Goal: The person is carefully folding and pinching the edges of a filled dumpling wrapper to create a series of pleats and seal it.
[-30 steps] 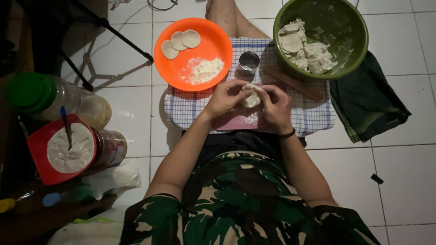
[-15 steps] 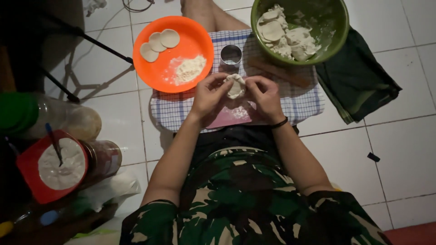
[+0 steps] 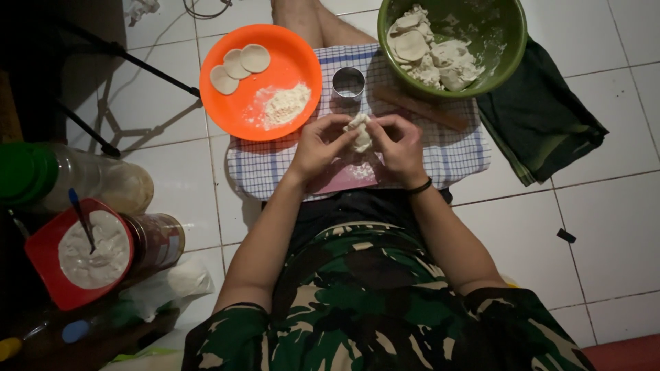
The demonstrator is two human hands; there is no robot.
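My left hand (image 3: 320, 145) and my right hand (image 3: 400, 145) meet over a checked cloth (image 3: 454, 148), both pinching a small lump of white dough (image 3: 359, 132) between the fingertips. Just beyond the hands stands a round metal cutter (image 3: 348, 82). An orange plate (image 3: 234, 110) at the upper left carries three flat dough discs (image 3: 239, 64) and a heap of flour (image 3: 285, 105). A green bowl (image 3: 505, 51) at the upper right holds more dough scraps (image 3: 430, 48). A wooden rolling pin (image 3: 421, 108) lies on the cloth by the bowl.
A dark green cloth (image 3: 543, 117) lies on the white tiles at right. At left stand a clear jar with a green lid (image 3: 62, 180) and a red container of white filling (image 3: 86, 251) with a spoon in it. Dark stand legs (image 3: 130, 62) cross the upper left.
The view has shifted so the plate, bowl and hands sit higher in frame. Both hands keep working the same dough lump over the cloth.
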